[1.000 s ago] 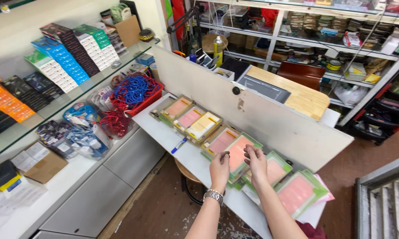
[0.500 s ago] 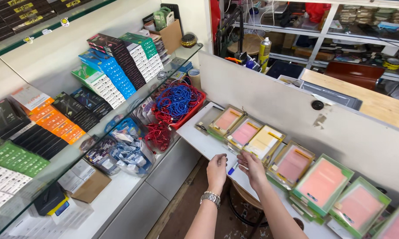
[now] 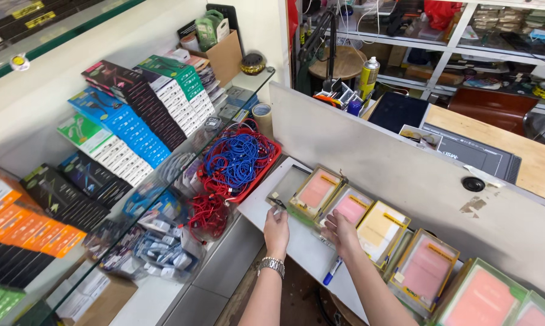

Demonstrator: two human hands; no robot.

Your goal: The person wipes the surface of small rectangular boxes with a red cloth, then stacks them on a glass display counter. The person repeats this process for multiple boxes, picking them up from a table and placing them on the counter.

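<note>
Hands have shifted along the counter (image 3: 296, 247) since earlier, toward the red tray (image 3: 266, 172): left hand (image 3: 277, 228) pinches a small dark object (image 3: 277, 203), too small to identify, beside that tray, right hand (image 3: 340, 232) rests loosely curled by pink-fronted boxes (image 3: 316, 192) whose long axes point at the grey partition (image 3: 369, 151)
</note>
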